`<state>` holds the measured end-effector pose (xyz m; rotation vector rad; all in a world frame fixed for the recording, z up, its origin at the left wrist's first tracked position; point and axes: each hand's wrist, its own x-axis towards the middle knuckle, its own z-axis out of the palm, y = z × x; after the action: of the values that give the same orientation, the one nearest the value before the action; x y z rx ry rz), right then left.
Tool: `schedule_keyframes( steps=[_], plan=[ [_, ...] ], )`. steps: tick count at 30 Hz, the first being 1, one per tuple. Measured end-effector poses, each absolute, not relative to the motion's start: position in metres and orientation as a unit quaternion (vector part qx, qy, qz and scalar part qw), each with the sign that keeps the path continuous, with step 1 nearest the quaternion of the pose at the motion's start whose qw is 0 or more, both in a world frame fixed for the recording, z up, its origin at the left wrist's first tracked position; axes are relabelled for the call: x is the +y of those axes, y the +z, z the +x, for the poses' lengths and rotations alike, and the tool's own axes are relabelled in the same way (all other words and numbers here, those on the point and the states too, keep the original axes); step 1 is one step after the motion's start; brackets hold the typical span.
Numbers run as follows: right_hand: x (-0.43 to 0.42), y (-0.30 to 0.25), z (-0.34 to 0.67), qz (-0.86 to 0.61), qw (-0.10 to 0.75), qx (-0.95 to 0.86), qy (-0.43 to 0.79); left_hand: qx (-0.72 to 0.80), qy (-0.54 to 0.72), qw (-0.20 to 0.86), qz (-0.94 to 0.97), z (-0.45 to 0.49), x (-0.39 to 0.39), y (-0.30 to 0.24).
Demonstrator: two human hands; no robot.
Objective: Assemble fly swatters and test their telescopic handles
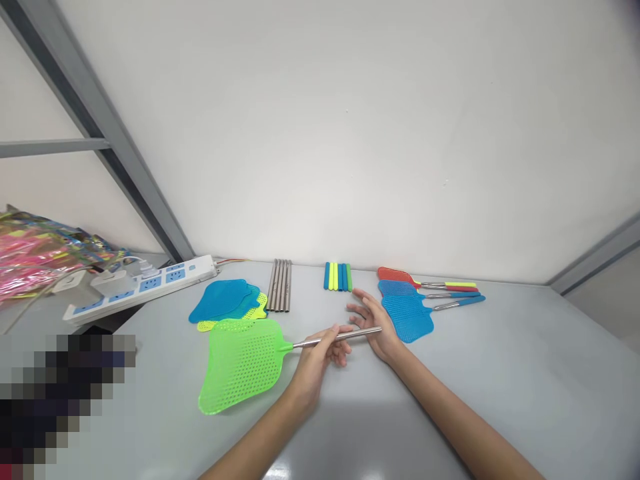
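Lime-green plastic mesh fly-swatter head [243, 367] on a slim steel rod [359, 333], held over the near-middle of the table. Rod grasped between thumb and fingers of the left hand [315, 363]. Right hand [380, 319] slack, with fingers spread, just at the rod's free end; contact there impossible to tell.

Underneath, a smooth grey tabletop [505, 373], faintly glossy at the near side, running back to a plain white wall [325, 133]. Slanting grey metal post [119, 153] at left, grey rail [600, 257] at far right. Also at left, a white power strip [163, 280] with blue socket panels; further left, a heap of shiny plastic packaging [45, 257], mostly pink.

By count, left to right: two bulky white adapters [75, 288] at the strip; at least three overlapping loose mesh heads [220, 300], blue above yellow, exact number hidden; five loose steel tubes [280, 287], side by side; six short grip sleeves [339, 277] in a row, three blue, two yellow, one green; beyond the right hand, four handled swatters [407, 313], with one yellow, one red and two blue handles.
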<state>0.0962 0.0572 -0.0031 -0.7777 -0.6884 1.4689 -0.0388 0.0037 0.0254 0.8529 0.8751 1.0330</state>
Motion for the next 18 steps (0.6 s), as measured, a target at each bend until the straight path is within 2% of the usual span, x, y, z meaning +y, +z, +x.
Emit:
schedule_keyframes(
  steps=[5,10,18],
  plan=[
    [0.085,-0.007,0.095,-0.318,0.624,-0.282,0.655,0.375,0.493,0.700,0.354,-0.042,0.006,0.025],
    [0.089,-0.014,0.092,-0.333,0.685,-0.275,0.587,0.367,0.506,0.717,0.308,-0.044,0.008,0.022],
    [0.083,-0.011,0.088,-0.362,0.706,-0.312,0.523,0.369,0.524,0.733,0.228,-0.048,0.013,0.018]
  ],
)
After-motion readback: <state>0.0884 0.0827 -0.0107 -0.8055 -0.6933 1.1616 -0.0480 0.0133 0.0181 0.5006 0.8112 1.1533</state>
